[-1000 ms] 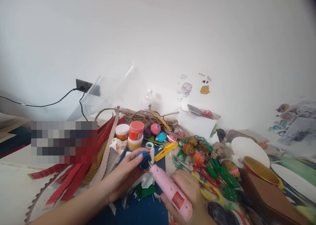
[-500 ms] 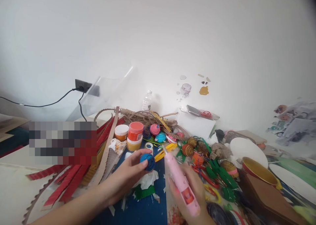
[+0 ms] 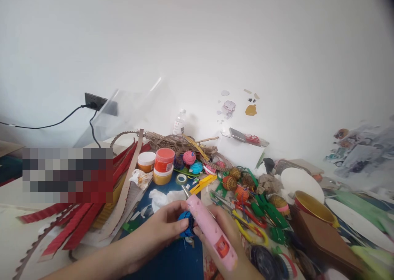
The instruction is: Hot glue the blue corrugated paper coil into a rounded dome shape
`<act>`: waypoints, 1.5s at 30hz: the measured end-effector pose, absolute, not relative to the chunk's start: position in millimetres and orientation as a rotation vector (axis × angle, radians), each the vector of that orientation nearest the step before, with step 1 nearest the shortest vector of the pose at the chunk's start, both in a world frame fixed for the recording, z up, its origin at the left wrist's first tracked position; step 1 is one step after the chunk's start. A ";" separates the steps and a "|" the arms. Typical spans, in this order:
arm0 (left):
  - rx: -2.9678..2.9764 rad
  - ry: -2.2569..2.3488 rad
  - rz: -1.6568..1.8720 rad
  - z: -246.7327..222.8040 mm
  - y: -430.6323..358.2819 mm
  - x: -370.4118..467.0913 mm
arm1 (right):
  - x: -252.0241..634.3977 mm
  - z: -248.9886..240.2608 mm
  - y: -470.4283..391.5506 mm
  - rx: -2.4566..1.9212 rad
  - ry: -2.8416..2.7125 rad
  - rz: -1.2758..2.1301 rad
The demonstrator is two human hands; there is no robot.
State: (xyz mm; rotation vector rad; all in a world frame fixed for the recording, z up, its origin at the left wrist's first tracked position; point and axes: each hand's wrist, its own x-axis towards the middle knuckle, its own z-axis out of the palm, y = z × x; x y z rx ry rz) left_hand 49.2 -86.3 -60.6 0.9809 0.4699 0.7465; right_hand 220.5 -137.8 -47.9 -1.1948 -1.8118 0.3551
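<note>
Left grip (image 3: 164, 226): one blue coil (image 3: 187, 232); right grip (image 3: 230, 233): one pink glue gun (image 3: 206, 222).

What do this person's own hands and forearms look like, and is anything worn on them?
The left hand and right hand are ungloved, with no ring, watch or bracelet visible. The left forearm shows no sleeve; most of the right forearm is out of frame.

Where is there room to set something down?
Perhaps the pale tabletop at far left, outside the red strips, or the blue mat below the held blue coil, beside the left forearm. The right is crowded: scissors, coiled balls, brown box.
</note>
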 end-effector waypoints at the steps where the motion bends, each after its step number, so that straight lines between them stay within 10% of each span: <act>1: 0.988 0.464 0.738 -59.9 -87.0 49.4 | 220.5 -48.0 -137.4 -1.191 -1.825 0.360; 45: 1.070 0.662 0.667 -55.2 -91.5 54.5 | 217.2 -40.0 -133.8 -1.163 -1.881 0.366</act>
